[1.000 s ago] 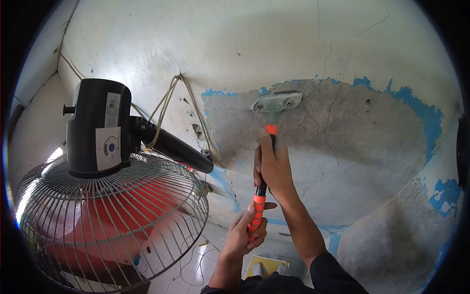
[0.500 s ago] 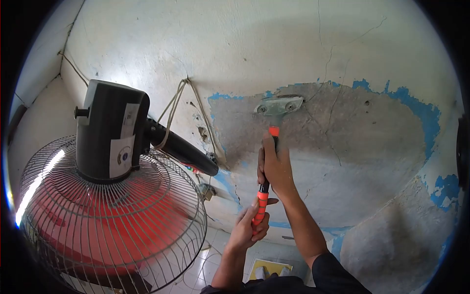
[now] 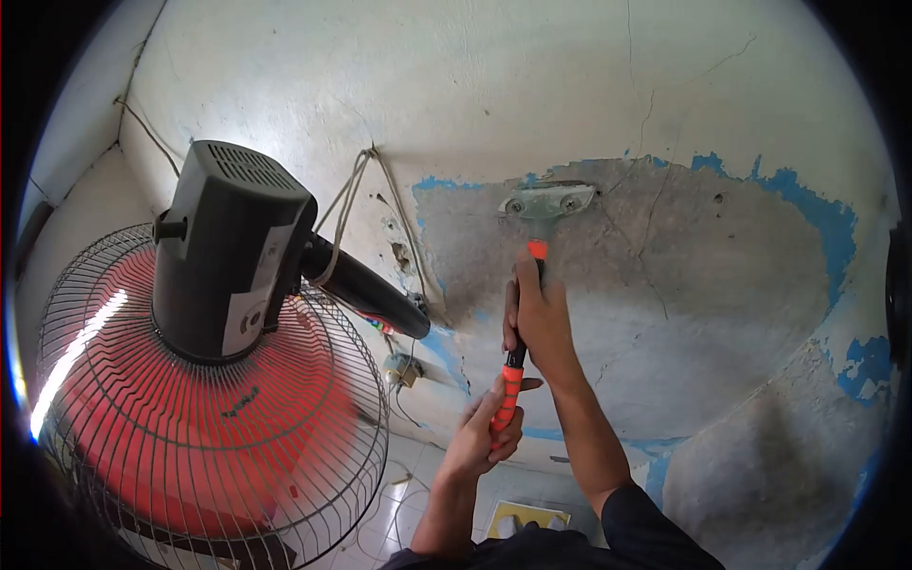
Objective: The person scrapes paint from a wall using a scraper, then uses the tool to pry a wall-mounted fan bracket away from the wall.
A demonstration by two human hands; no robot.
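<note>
A long-handled scraper (image 3: 538, 249) with a black and orange handle has its wide grey-green head against the wall, at the upper edge of a bare grey patch (image 3: 741, 247). My right hand (image 3: 540, 318) is closed round the upper part of the handle, below the head. Lower down, my left hand (image 3: 490, 432) wraps round the orange grip at the handle's end. Blue paint remnants (image 3: 807, 204) and cream paint border the patch.
A fan (image 3: 233, 252) with a red blade and wire cage fills the left side. A cord (image 3: 380, 166) hangs from the wall behind its black pole (image 3: 375, 299). A wall socket (image 3: 404, 369) with a cable is below. A yellow mat (image 3: 494, 521) lies on the tiled floor.
The fan head has turned, showing its vented top. The view has shifted slightly. The scraper head stays near the patch's upper edge, and both hands keep their hold.
</note>
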